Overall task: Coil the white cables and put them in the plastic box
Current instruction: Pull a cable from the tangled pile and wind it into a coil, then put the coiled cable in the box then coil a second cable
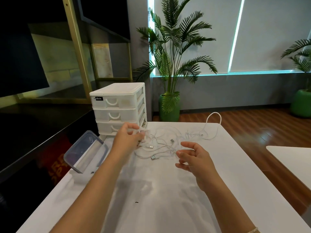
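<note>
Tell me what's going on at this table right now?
A person is sorting a tangle of white cables on a white table. The left hand pinches cable near the drawer unit; the right hand hovers with loosely curled fingers at the tangle's near edge, whether touching a strand I cannot tell. The plastic box sits tilted at the table's left edge. No cable is visibly coiled yet.

- White cables (165, 142) with silver-grey plug ends, on a white table (168, 190).
- Clear plastic box (87, 158), its lid (82, 149) rimmed in blue-grey.
- White drawer unit (117, 108) with translucent fronts and a black label.
- Green palm plant (175, 52) in a green pot (169, 107).
- Reddish-brown wood floor (252, 125).
</note>
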